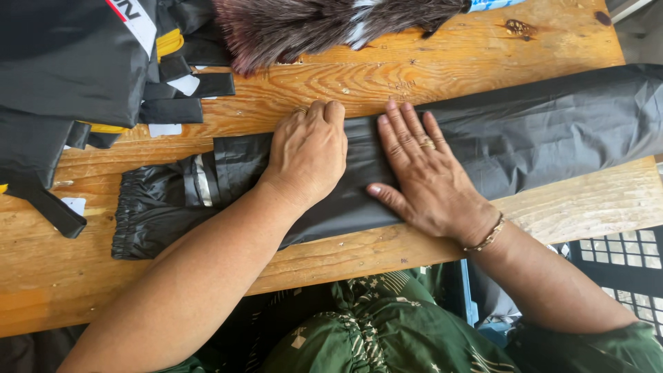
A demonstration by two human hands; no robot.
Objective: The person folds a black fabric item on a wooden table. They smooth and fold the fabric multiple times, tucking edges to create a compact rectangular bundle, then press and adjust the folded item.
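Tabletop of orange-stained wooden planks [442, 65] carries a long black garment sleeve [552, 131] lying across it, long axis running left to right, its gathered elastic cuff [138, 214] pointing left and the wider end running off the right edge. A pile of black garments [69, 69] sits at the upper left, a dark fur trim [311, 24] at the top. The left hand [307, 155] presses flat with fingers together on the sleeve; the right hand [425, 173], fingers spread, lies flat beside it, gripping nothing. A gold bracelet [487, 237] circles the right wrist.

Your left hand [309, 153] and right hand [423, 169] press flat on a folded black garment [525, 138]. It lies across the wooden table [428, 62]. A feather duster [311, 24] rests beyond.
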